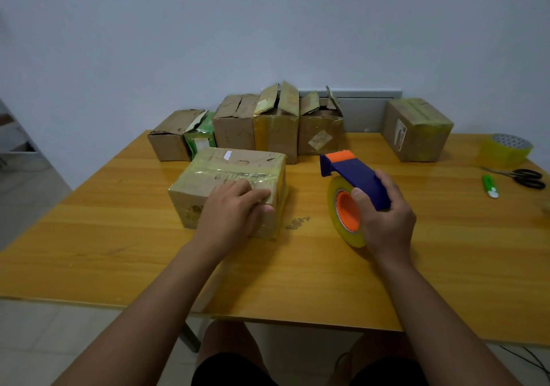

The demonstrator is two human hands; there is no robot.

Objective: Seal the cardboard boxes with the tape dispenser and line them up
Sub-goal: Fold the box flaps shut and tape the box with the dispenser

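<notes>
A taped cardboard box (235,171) lies in the middle of the wooden table (119,237). My left hand (235,213) rests on its near top edge, fingers laid flat over the tape and thumb down the front face. My right hand (387,216) grips the blue and orange tape dispenser (351,183) with its yellowish tape roll, held just right of the box and apart from it. Several more boxes (276,123) stand in a row at the back, some with flaps up. One sealed box (416,129) stands apart at the back right.
A spare roll of yellow tape (506,150) sits at the table's right edge, with black scissors (523,177) and a green utility knife (489,186) just in front of it. The wall runs close behind the boxes. My knees show below the table's front edge.
</notes>
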